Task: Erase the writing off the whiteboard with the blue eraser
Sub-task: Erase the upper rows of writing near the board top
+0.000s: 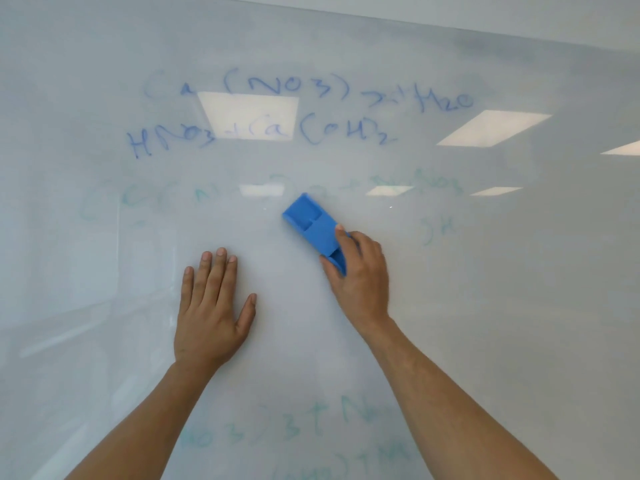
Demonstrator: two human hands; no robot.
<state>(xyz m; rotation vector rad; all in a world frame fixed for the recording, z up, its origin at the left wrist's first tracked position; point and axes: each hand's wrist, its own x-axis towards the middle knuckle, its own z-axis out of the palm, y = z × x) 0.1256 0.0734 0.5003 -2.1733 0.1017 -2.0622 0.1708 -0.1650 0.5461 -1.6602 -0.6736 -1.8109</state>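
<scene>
- Reaching up from the bottom edge, two bare forearms meet the glossy white whiteboard (104,289).
- Left hand (211,306) lies flat on the board, fingers straight and together, thumb splayed.
- Right hand (360,275) grips the rectangular blue plastic eraser (313,225) by its lower end; its long axis slants up-left, its recessed back facing the camera.
- Faint green smears flank the eraser; blue chemical formulas (277,112) sit above, among reflected ceiling lights.

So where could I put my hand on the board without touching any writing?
Between the left hand and the right hand gripping the blue eraser, the whiteboard is bare, as is the wide stretch right of that arm. It is crowded up by the blue writing and down by the faint green writing.
</scene>
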